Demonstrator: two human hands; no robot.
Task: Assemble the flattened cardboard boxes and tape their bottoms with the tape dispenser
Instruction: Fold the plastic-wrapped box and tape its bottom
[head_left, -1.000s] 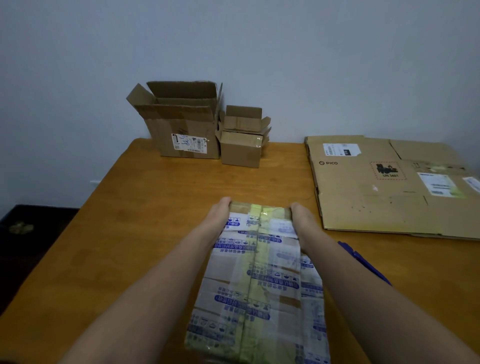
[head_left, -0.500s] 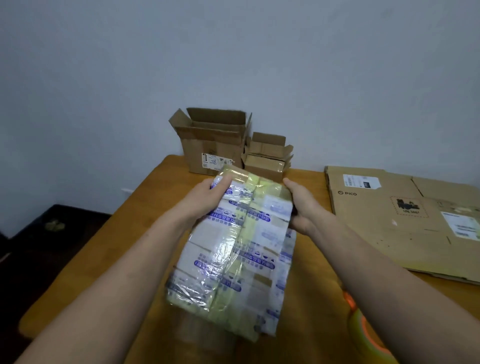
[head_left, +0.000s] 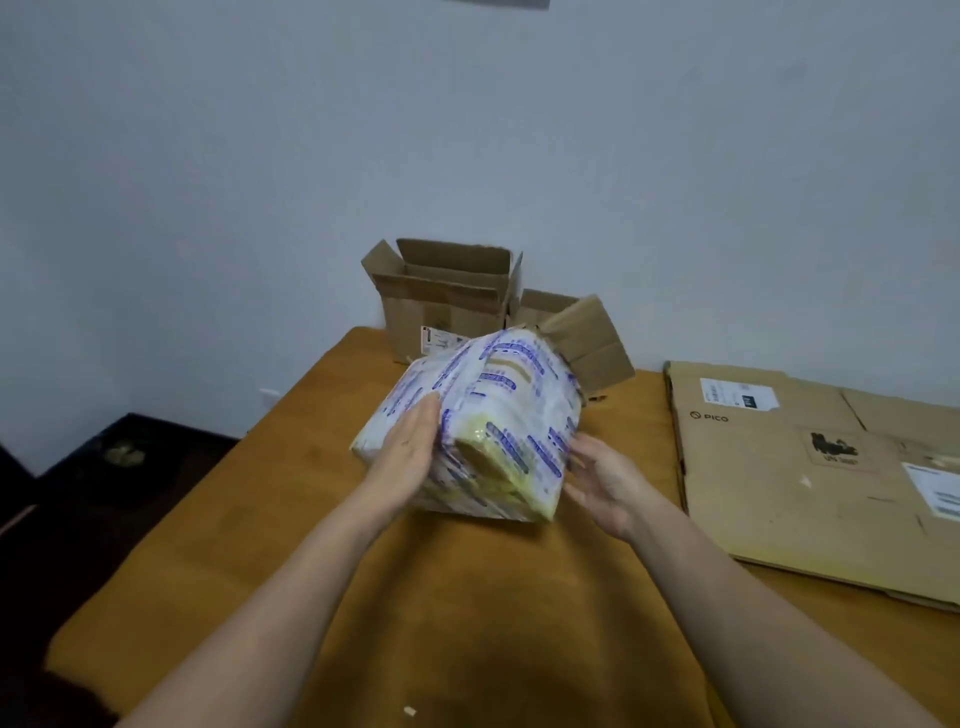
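We press the left grip (head_left: 410, 457), fingers straight, on the left face of the tape-wrapped box (head_left: 498, 415), tilted over the surface (head_left: 260, 493), with the right grip (head_left: 605, 483) open-fingered at its right face; we judge that squaring it calls for even pressure from both sides. Its far flap (head_left: 587, 338) stands open, interior hidden; the open box (head_left: 447, 296) behind likewise shows no contents.

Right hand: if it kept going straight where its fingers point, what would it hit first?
The tape-wrapped box, almost at once: the right hand points at its right side. Whether the fingertips touch it yet is unclear.
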